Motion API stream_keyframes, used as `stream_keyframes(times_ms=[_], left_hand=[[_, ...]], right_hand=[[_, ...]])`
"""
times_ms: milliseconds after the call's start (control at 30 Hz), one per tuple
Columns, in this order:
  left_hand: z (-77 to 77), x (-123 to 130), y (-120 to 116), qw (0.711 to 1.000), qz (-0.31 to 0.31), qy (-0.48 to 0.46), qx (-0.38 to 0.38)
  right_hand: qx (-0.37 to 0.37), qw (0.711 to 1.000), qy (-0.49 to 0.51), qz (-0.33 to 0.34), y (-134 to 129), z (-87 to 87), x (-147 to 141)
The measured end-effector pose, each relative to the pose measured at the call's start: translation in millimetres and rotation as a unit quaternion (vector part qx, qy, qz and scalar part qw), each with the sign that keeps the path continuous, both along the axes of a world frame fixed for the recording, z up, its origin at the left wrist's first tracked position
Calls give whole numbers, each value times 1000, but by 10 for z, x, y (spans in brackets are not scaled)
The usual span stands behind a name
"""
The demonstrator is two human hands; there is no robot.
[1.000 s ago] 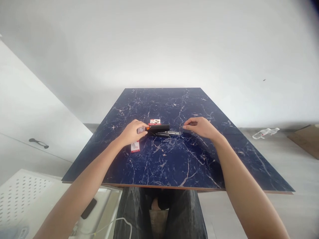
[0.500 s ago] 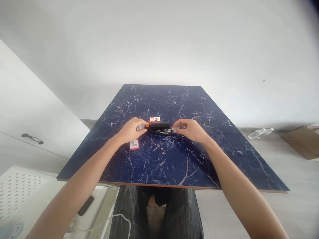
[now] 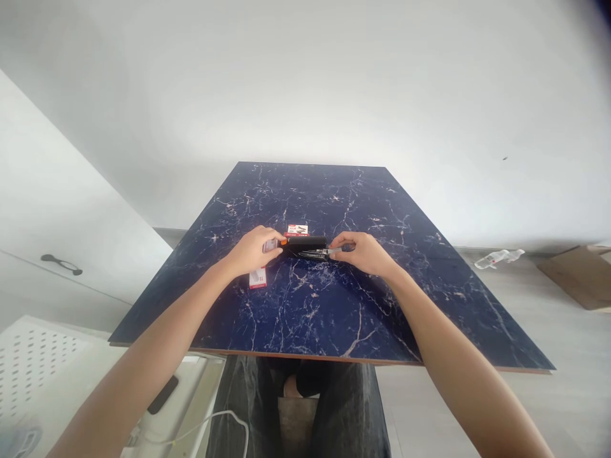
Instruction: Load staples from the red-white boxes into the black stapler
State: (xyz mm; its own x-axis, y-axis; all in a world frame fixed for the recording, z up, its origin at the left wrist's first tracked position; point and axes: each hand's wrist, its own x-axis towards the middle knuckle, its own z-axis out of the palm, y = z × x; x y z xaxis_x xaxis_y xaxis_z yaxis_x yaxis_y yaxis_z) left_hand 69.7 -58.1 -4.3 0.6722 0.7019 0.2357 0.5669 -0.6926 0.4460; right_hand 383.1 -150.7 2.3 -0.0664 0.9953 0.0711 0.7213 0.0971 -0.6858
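A black stapler point(image 3: 306, 242) lies on its side on the dark blue marbled table, spread apart so that its metal channel shows. My left hand point(image 3: 252, 249) grips its left end, near an orange part, with thumb and fingers closed. At the other end, my right hand point(image 3: 363, 252) pinches a small silvery strip of staples point(image 3: 335, 250) against the channel opening. A white and red box point(image 3: 298, 229) with a stapler-like picture lies just behind the stapler. Below my left hand is a second, small red and white box point(image 3: 258, 278).
The table point(image 3: 305, 318) has a thin brown front edge above my legs. At lower left, a dark phone-like object point(image 3: 163, 394) and a white cable point(image 3: 224, 415) lie on a pale surface. A clear plastic bottle point(image 3: 494, 259) and a cardboard box point(image 3: 580, 277) are on the floor at right.
My right hand has shifted very slightly, and the silvery strip sits a little closer in at the stapler's right end. My left hand keeps its hold.
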Motion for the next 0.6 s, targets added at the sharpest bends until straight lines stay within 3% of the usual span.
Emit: stream_keyframes(times_ms=[400,600], left_hand=[[15,8,-9,1000,2,5,-13],[-4,-26,18,1000,5,18,-13]], right_hand=[[8,997,-73,11,3,-35,-34],[-20,992,-122,17,-99,146,131]])
